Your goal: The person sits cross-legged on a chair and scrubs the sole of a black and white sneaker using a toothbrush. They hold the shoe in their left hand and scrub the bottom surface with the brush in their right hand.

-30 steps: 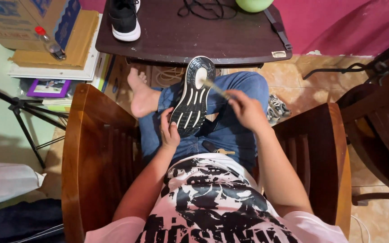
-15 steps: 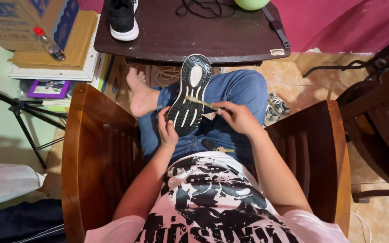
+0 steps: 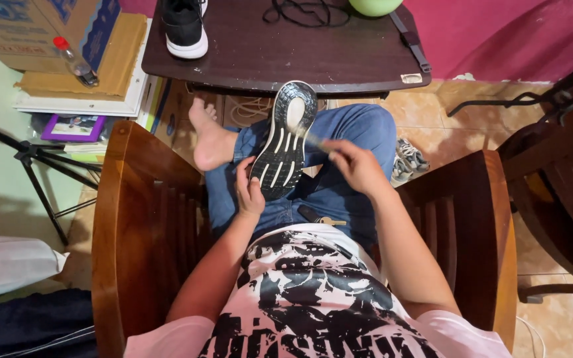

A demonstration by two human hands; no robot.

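Left hand [image 3: 250, 195] grips the shoe [image 3: 284, 140] heel, sole up — right hand [image 3: 356, 166], pinching a thin stick [image 3: 314, 140], has moved back up toward the forefoot — scraping continues.

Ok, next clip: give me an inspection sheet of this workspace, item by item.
Surface: dark wooden table ahead of the knees; work is done over the lap, in a wooden chair.
Job's things: black shoe, sole up; thin brush-like tool, blurred.
Clutter: second black shoe and green round object on the table; small bottle on cardboard; grey shoe on the floor.
Grippers: left hand grips the shoe's heel end; right hand holds the tool against the sole.
Cables: black cord coiled on the table.
Surroundings: tripod, second chair, tiled floor.
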